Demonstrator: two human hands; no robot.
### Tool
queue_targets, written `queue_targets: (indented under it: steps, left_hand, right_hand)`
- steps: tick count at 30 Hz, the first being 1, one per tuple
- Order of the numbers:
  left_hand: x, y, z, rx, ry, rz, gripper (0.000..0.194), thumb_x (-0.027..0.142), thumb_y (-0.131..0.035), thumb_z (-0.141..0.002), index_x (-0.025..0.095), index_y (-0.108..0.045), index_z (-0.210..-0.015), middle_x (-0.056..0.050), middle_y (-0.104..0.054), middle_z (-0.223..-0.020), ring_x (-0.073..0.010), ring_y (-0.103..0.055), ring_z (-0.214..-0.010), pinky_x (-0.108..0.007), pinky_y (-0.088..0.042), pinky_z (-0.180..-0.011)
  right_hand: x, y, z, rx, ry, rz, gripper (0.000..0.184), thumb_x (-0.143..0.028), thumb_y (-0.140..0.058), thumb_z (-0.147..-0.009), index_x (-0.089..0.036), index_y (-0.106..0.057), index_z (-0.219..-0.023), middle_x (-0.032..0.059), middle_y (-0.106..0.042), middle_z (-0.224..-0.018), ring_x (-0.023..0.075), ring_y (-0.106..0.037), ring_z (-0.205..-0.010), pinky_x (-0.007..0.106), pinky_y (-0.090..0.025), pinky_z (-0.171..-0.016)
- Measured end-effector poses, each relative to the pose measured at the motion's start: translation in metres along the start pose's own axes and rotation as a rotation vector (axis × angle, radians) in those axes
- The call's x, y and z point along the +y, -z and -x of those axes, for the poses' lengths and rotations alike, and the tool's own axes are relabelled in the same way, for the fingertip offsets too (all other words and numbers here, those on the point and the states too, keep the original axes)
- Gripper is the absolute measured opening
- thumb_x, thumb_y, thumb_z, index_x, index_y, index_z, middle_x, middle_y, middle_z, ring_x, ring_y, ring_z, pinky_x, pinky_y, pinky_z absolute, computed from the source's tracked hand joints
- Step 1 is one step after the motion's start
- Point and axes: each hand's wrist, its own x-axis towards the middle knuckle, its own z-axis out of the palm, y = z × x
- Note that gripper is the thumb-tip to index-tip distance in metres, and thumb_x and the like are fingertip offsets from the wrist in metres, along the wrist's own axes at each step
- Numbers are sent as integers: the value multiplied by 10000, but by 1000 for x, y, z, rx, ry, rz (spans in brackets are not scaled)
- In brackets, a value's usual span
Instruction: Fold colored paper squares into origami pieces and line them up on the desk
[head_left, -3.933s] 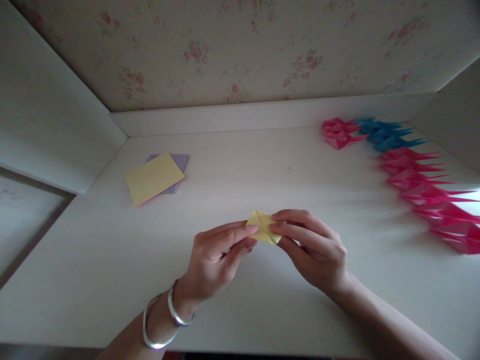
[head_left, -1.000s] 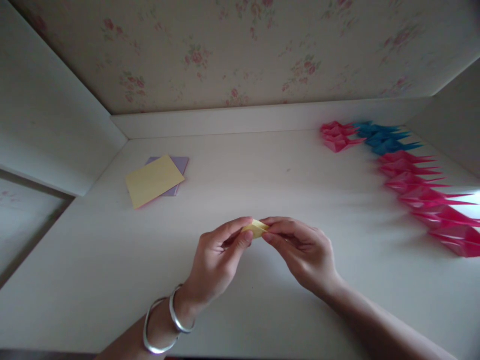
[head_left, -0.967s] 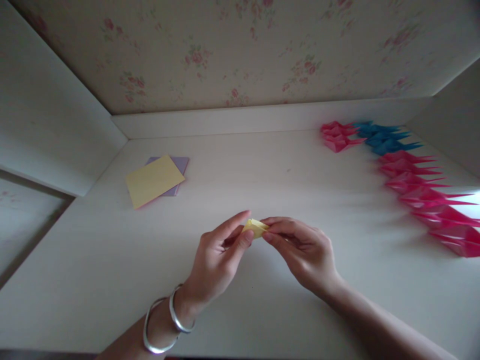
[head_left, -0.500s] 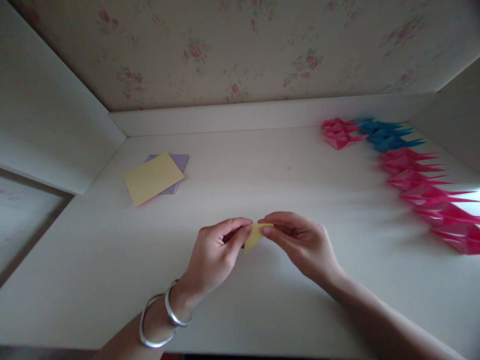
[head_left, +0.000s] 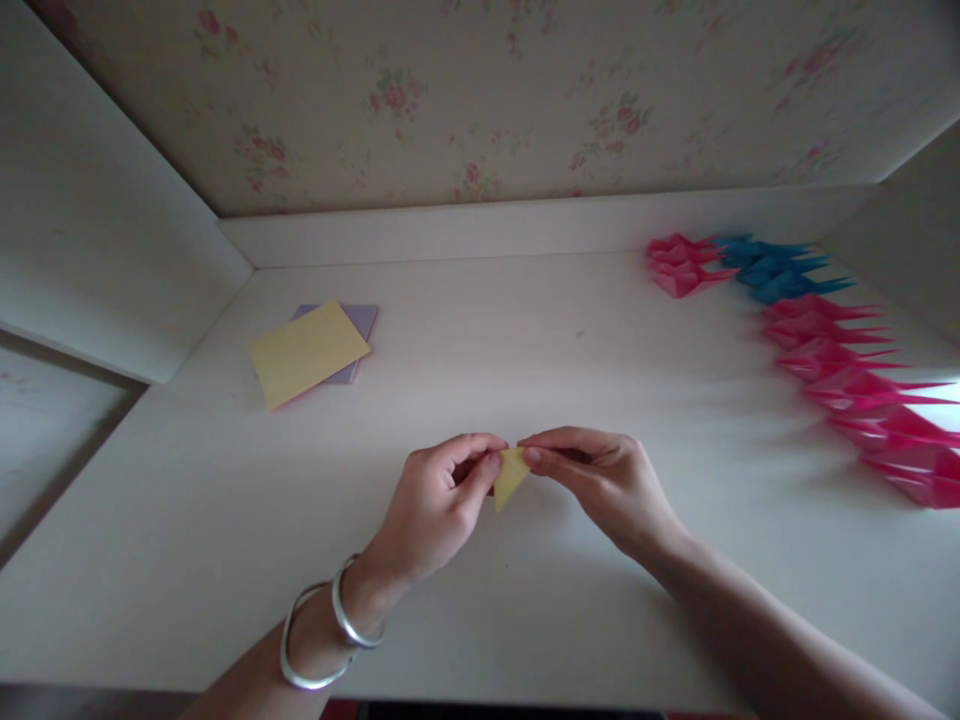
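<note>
I have the left grip (head_left: 431, 515) and right grip (head_left: 604, 485) both pinching the folded yellow paper (head_left: 510, 473), which sits between them over the white table (head_left: 465, 340). If one pinch pulls harder than the other, I judge the paper could slip and its crease skew.

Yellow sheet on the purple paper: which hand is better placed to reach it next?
Probably the left hand: it is nearer the yellow sheet; the right hand would reach across. Both pinch the folded paper, so the left must let go first.
</note>
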Motion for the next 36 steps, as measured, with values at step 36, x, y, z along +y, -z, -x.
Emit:
queue_targets:
  steps: [36]
  left_hand:
    - [1, 4, -1, 0, -42, 467, 216, 224, -730, -841, 216, -696, -1055, -59, -720, -1137, -156, -703, -854, -263, -631, -715]
  right_hand:
    - [-2, 8, 8, -30, 504, 149, 142, -134, -629, -894, -209, -713, -979, 30, -770, -805, 160, -748, -687, 248, -616, -631]
